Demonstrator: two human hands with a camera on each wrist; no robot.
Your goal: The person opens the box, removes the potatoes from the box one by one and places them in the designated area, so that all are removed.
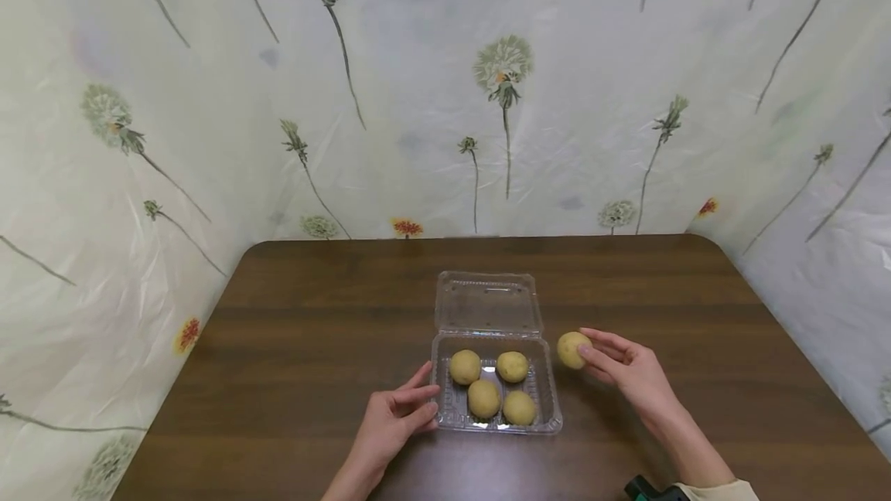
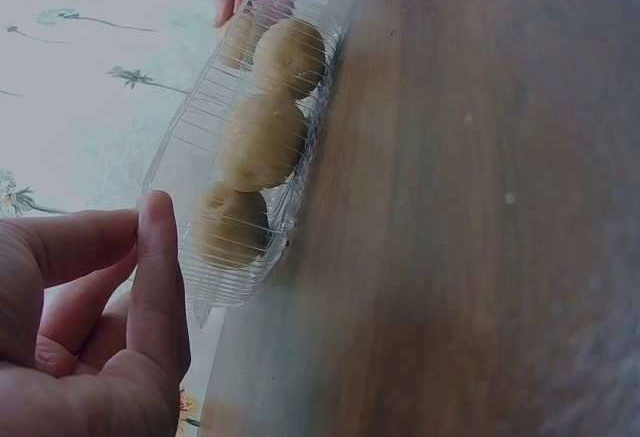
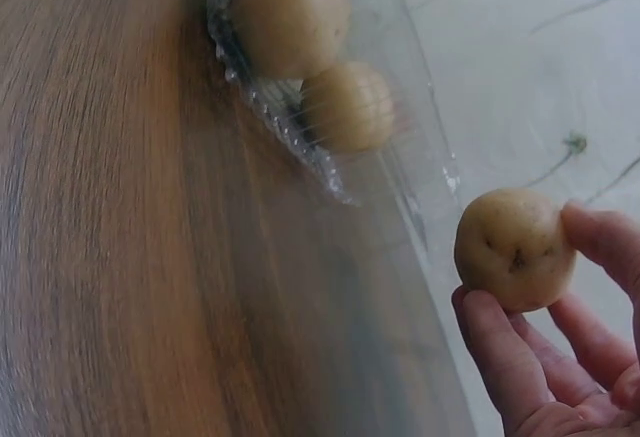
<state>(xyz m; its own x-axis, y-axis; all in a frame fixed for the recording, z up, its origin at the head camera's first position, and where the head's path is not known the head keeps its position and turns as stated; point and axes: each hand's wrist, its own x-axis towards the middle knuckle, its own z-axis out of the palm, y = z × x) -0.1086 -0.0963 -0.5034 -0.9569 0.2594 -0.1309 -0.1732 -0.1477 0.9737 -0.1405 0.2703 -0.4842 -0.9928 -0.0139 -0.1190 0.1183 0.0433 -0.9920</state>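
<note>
This looks like a screened-off corner, though the kind of building cannot be told. Shiny sheeting (image 1: 418, 138) printed with dandelions surrounds a dark wooden bench (image 1: 313, 315) on three sides.

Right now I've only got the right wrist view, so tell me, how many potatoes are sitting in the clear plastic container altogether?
Observer: The head view shows four potatoes in the clear plastic container.
Operator: Okay, and how does its lid stand?
Observer: The lid is open, folded back on the far side of the container.
Operator: My picture doesn't show the left of the two hands. Where is it?
Observer: The left hand is at the container's left side, with its fingertips up against the edge.
</note>
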